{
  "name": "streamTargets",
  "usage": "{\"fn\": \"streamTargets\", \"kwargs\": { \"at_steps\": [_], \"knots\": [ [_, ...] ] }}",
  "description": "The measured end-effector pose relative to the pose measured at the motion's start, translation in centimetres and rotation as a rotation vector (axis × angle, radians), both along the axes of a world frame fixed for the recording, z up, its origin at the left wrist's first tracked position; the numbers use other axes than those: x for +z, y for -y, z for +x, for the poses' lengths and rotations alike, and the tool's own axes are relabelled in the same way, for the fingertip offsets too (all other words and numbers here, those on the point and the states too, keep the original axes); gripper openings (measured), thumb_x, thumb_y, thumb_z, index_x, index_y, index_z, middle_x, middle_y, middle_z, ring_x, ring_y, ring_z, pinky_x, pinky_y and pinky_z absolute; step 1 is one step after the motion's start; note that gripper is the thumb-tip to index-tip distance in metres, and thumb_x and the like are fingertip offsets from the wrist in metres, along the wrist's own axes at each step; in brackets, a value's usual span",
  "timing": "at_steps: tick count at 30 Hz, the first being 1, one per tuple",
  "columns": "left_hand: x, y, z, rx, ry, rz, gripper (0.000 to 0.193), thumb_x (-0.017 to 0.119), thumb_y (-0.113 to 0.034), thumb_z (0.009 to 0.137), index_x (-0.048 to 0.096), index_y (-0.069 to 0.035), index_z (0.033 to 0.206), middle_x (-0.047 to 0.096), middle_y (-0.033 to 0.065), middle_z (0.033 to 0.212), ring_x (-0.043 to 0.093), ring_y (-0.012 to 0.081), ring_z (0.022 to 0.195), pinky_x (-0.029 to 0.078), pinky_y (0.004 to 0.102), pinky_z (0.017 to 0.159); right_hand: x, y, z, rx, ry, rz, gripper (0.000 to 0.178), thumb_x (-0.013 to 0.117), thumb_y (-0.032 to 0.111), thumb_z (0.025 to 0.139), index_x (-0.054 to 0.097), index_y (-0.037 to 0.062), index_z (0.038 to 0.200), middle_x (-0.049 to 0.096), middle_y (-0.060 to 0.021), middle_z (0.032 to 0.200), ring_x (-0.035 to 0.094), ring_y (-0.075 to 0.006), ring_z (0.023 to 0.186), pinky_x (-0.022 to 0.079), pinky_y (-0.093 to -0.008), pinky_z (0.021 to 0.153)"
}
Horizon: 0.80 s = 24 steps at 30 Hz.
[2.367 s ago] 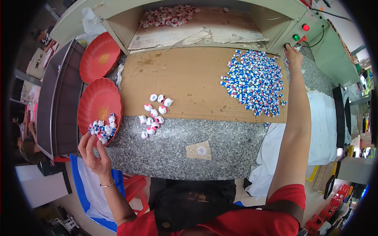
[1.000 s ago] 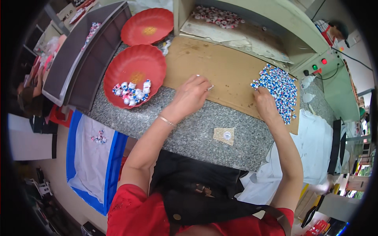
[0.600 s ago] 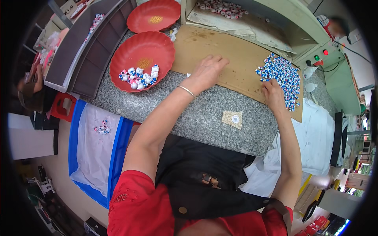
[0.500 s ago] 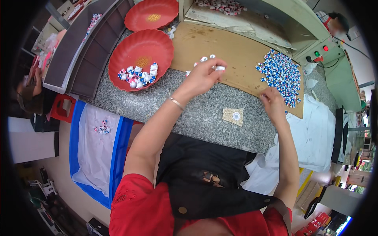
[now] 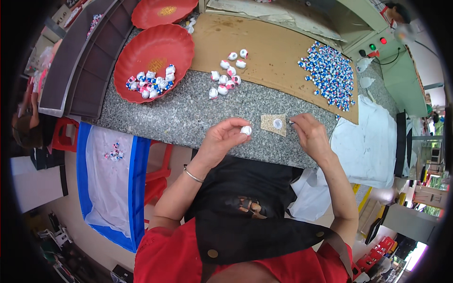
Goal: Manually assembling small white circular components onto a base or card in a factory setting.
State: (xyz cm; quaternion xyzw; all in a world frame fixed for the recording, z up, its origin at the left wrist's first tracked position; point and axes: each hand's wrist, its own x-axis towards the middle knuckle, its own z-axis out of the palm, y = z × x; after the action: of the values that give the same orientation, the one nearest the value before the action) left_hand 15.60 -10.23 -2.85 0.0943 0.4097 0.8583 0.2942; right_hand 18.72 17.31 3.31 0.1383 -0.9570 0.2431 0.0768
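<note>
My left hand [image 5: 222, 140] pinches a small white figurine head [image 5: 246, 130] between thumb and fingers over the front of the grey speckled counter [image 5: 188, 113]. To its right, my right hand [image 5: 310, 137] has thumb and fingertips pressed together on a tiny piece, too small to make out clearly. Between the hands lies a tan trapezoid patch [image 5: 267, 121] with a round whitish spot [image 5: 277, 123] on it. Beyond my left hand several white and pink figurine heads [image 5: 231, 70] lie loose, partly on the cardboard sheet [image 5: 269, 52]. A heap of tiny blue and white pieces [image 5: 328, 75] covers the cardboard's right end.
A red scalloped dish [image 5: 177, 45] at the left holds assembled figurines [image 5: 151, 85]; another red dish [image 5: 165, 9] stands behind it. Grey trays [image 5: 89, 70] stand farther left, above a blue-rimmed lined bin [image 5: 139, 188]. A pale green machine [image 5: 373, 28] borders the back right.
Both hands have drawn back toward me, the left bringing a figurine head, the right leaving the edge of the heap for the tan patch. The view has shifted slightly.
</note>
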Motion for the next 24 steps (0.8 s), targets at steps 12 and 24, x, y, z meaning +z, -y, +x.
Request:
{"fn": "streamTargets", "kwargs": {
  "at_steps": [12, 24],
  "knots": [
    [1.7, -0.4, -0.7, -0.004, -0.051, -0.082, 0.036, 0.064, 0.006, 0.088, 0.056, 0.001, 0.122, 0.063, 0.0067, 0.112, 0.062, 0.0114, 0.102, 0.052, 0.0257, 0.090, 0.5, 2.0, -1.7, 0.232, 0.047, 0.234, 0.016, 0.062, -0.002, 0.079, 0.061, 0.0003, 0.095, 0.063, -0.0154, 0.091, 0.063, -0.0346, 0.083, 0.053, -0.0415, 0.070],
    [1.2, -3.1, -0.7, 0.123, -0.448, -0.370, 0.032, 0.067, 0.007, 0.084, 0.061, 0.001, 0.114, 0.058, 0.0056, 0.111, 0.063, 0.0127, 0.099, 0.054, 0.0259, 0.088, 0.9, 2.3, -0.9, 0.107, -0.010, 0.070, 0.015, 0.062, 0.000, 0.086, 0.063, -0.0024, 0.101, 0.065, -0.0144, 0.086, 0.066, -0.0296, 0.078, 0.054, -0.0351, 0.069]
  ]
}}
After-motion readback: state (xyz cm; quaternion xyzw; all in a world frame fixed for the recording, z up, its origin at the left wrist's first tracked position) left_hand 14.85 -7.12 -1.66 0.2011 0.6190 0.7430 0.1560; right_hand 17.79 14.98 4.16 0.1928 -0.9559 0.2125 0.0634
